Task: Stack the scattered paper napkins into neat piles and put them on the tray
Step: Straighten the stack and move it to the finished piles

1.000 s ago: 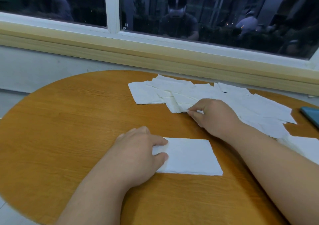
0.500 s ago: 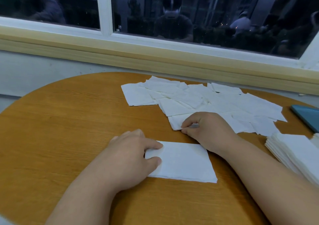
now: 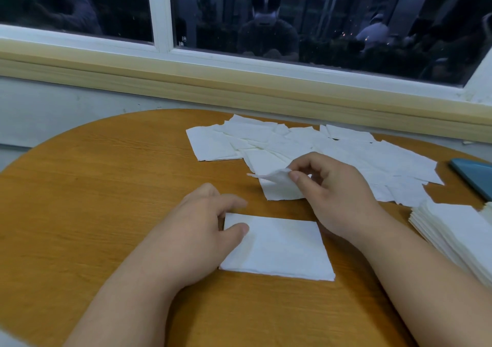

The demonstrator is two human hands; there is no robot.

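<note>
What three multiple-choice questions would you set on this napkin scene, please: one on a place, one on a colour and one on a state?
1. Where does the tall napkin stack lie?
A. At the right edge of the table
B. On a chair
C. On the floor

2. What colour is the table top?
A. White
B. Orange-brown wood
C. Black

3. What is the right hand doing?
A. Lying flat and open
B. Pinching a loose napkin
C. Holding a cup

Answers:
1 A: the stack sits on the table at the right border of the view, beside the right forearm.
2 B: wood grain shows all over the orange-brown top.
3 B: thumb and finger lift one napkin's edge, while the left hand holds the end of the small pile.
</note>
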